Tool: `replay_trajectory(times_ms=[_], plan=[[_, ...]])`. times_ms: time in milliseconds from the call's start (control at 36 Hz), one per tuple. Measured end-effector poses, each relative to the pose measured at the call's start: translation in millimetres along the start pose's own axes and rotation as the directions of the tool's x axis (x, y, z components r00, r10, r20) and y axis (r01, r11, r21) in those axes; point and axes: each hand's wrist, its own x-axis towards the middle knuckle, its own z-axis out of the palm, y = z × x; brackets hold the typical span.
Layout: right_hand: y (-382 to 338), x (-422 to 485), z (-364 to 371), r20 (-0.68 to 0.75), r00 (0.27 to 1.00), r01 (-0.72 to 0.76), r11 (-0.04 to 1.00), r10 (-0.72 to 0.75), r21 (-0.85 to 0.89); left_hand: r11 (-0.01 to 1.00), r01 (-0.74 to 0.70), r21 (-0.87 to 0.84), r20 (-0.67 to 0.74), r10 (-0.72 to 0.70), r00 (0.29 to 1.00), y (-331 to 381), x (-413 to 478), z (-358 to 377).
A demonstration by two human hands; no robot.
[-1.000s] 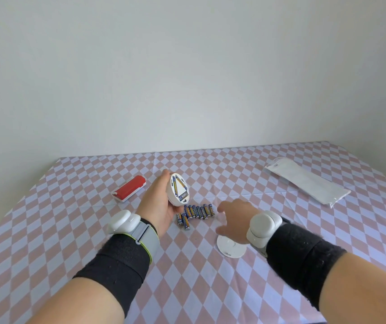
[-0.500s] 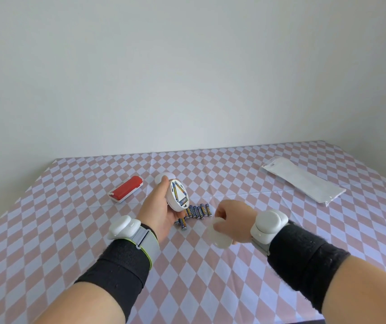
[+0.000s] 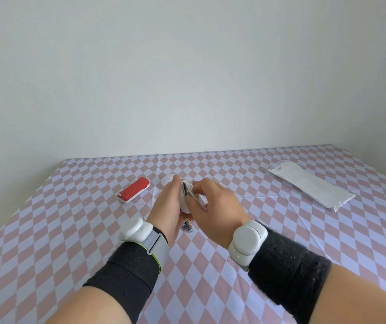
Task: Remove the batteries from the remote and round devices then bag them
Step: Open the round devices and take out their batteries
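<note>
Our left hand (image 3: 166, 206) grips the round device (image 3: 184, 202) on edge; our right hand (image 3: 215, 206), just beside it, pinches its battery face.

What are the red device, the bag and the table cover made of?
Red device: likely hard plastic, glossy red top on white base, edge highlights. Bag: thin translucent plastic film, shiny, wrinkled at its near end. Table cover: cloth or vinyl, unclear; matte, with fold creases.

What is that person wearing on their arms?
Each wrist has a white rounded gadget. The left gadget sits on a grey strap edged yellow-green; the right gadget is round. Behind them are fuzzy black wraps, left wrap and right wrap. No gloves.
</note>
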Motion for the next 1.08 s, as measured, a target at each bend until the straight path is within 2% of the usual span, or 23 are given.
replay_trajectory(times_ms=[194, 306, 389, 556, 722, 806, 917, 1083], plan=[[2, 2, -1, 0.133, 0.991, 0.022, 0.999, -0.028, 0.046, 0.999, -0.033, -0.001, -0.048, 0.033, 0.998, 4, -1, -4], [5, 5, -3, 0.153, 0.988, 0.011, 0.999, -0.019, 0.049, 0.999, -0.024, 0.037, -0.052, 0.026, 0.998, 5, -4, -1], [7, 6, -4, 0.144, 0.986, 0.083, 0.996, -0.088, 0.040, 0.998, -0.037, 0.060, -0.045, 0.039, 0.998, 7, -6, 0], [9, 4, -5, 0.141, 0.970, 0.220, 0.964, -0.199, -0.150, 0.996, -0.074, 0.058, -0.009, 0.075, 0.997, 8, -12, 3], [4, 1, -7, 0.067, 0.957, 0.291, 0.914, -0.284, -0.284, 0.987, -0.147, 0.061, -0.012, 0.148, 0.989, 10, -17, 8], [1, 0, -4, -0.006, 0.959, 0.274, 0.933, -0.283, -0.235, 0.978, -0.188, 0.086, 0.027, 0.186, 0.982, 15, -19, 11], [-5, -6, 8, -0.148, 0.967, 0.194, 0.977, -0.206, -0.089, 0.957, -0.255, 0.135, 0.031, 0.253, 0.967, 19, -20, 13], [-5, -8, 13, -0.088, 0.991, 0.096, 0.995, -0.096, 0.000, 0.935, -0.233, 0.266, -0.003, 0.242, 0.970, 21, -18, 6]])
